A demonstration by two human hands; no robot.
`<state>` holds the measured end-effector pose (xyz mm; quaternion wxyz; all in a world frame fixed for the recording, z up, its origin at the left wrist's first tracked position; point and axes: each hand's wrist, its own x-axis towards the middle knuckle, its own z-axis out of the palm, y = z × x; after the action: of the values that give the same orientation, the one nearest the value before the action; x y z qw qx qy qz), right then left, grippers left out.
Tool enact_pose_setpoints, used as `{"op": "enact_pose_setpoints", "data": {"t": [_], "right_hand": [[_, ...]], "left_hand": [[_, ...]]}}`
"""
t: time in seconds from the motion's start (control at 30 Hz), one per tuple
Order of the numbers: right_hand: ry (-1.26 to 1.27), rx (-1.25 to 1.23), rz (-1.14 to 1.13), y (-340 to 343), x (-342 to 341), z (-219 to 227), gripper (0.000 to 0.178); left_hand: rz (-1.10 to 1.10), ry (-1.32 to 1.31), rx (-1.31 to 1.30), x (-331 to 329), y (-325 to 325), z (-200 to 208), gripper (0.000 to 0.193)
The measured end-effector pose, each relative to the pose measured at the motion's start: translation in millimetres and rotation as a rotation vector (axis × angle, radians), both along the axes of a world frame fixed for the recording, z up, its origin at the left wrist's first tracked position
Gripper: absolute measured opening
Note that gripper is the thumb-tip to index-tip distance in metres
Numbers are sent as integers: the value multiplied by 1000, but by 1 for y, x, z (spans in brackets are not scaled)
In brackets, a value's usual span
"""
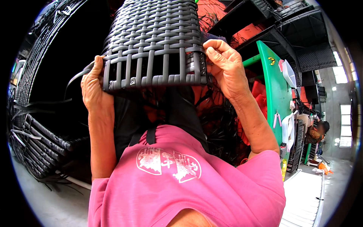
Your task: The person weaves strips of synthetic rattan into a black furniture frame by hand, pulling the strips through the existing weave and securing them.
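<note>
Before me is a dark grey wicker piece [153, 34], made of flat plastic strips woven over upright bars. Its upper part is tightly woven; along the lower edge a row of openings shows between the bars. My left hand [96, 87] is closed on its left edge, thumb on top, the other fingers mostly hidden. A loose grey strip [78, 73] sticks out past that hand, its end curling down. At the right edge, my right hand [228, 68] is closed, thumb and forefinger pinching where the lowest woven strip [193, 49] wraps the corner. Some right fingertips are hidden.
A green board [274, 94] stands at the right, with pink-handled pliers [277, 120] against it. At the left lies a large dark woven frame [47, 147] with loose strip ends. Another person [317, 132] is farther off at the right. Strip scraps [215, 117] litter the red floor.
</note>
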<state>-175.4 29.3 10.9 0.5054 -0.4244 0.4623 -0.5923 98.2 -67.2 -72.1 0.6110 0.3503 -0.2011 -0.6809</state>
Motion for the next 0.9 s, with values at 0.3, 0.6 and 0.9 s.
{"op": "enact_pose_setpoints", "data": {"t": [0.3, 0.6, 0.9], "right_hand": [[-323, 209, 243, -5, -3, -1, 25], [-48, 226, 200, 2, -1, 8, 34], [358, -150, -237, 3, 8, 8, 23]], "left_hand": [[77, -51, 31, -10, 11, 19, 21], [81, -111, -54, -12, 15, 19, 19], [160, -213, -124, -20, 19, 24, 17]]}}
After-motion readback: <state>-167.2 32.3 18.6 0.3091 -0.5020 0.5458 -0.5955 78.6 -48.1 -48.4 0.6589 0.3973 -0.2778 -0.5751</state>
